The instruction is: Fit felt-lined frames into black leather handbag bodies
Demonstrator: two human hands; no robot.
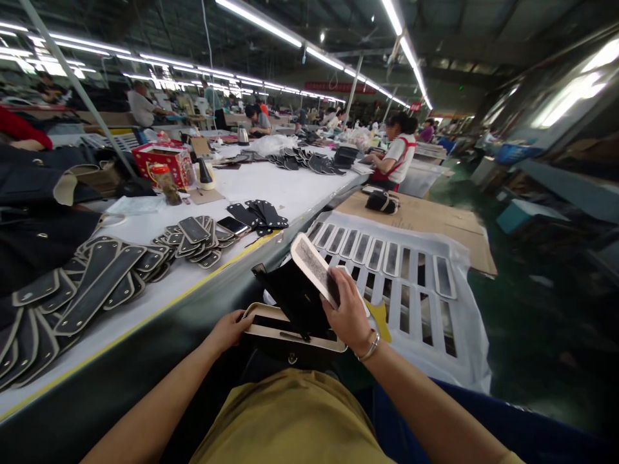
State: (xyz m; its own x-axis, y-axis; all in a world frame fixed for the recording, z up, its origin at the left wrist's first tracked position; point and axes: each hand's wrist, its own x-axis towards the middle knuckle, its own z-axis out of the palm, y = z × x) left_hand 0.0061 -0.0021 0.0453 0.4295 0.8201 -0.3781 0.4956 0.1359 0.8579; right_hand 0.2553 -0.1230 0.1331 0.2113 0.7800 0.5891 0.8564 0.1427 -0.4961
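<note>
The left grip (234, 328) holds an open black case (309, 356) by its cream rim (269, 333), near centre; the right grip (344, 306) holds at least one white-edged panel (313, 261) above it. Dark pieces (102, 277) lie piled on the desk (256, 183), left.

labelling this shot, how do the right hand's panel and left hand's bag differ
The panel looks flat; the bag is deeper and open. The panel's face is greyish; the bag is mostly black. The panel is held higher; the bag sits lower. Both are pale-edged.
</note>
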